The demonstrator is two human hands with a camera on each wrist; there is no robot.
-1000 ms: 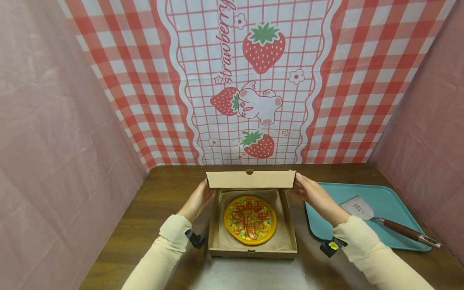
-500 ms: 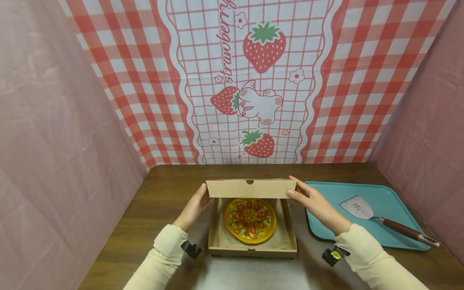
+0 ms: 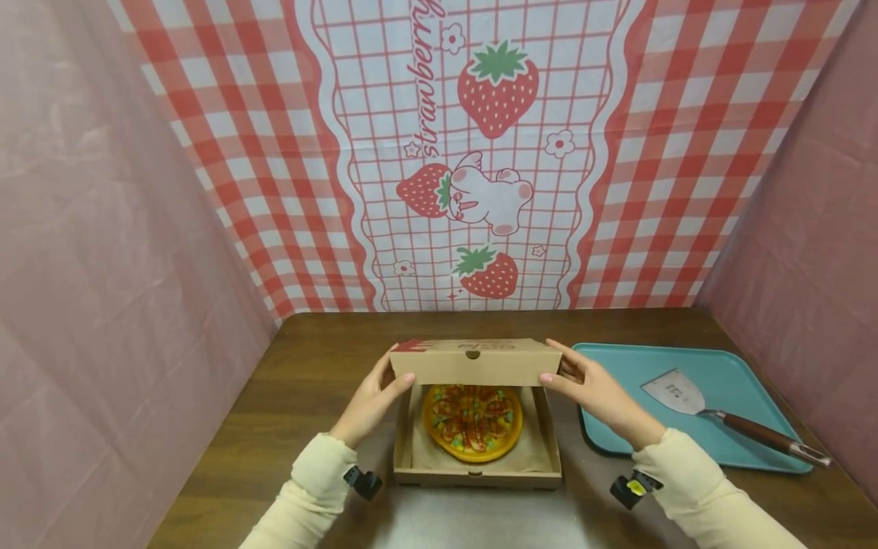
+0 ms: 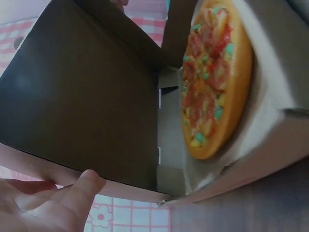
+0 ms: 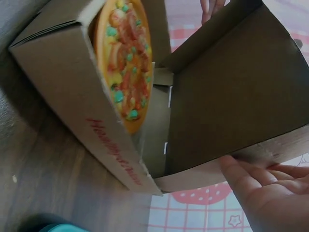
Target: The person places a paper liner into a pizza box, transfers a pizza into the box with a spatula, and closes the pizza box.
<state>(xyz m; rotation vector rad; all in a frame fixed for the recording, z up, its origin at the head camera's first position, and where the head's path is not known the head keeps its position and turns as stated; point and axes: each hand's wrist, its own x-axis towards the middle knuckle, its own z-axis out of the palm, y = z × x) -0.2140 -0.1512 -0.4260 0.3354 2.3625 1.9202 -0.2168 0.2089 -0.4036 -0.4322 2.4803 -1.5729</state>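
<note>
A cardboard pizza box stands on the table with its lid tilted half down over it. Inside, on brown paper, lies a round pizza with red and green toppings; the lid's front flap hides its far edge. My left hand holds the lid's left side, its thumb at the front corner. At the right side my right hand holds the lid likewise, thumb in front. From the left wrist, the thumb rests on the lid's edge. In the right wrist view, the right hand grips the opposite edge.
To the right, a teal tray bears a turner with a metal blade and brown handle, which reaches past the tray's rim. A checked strawberry cloth hangs behind the table, with pink curtains at both sides.
The lid has swung down and forward, so its printed top now shows and more of the pizza is covered. Both thumbs have come round to the lid's front.
</note>
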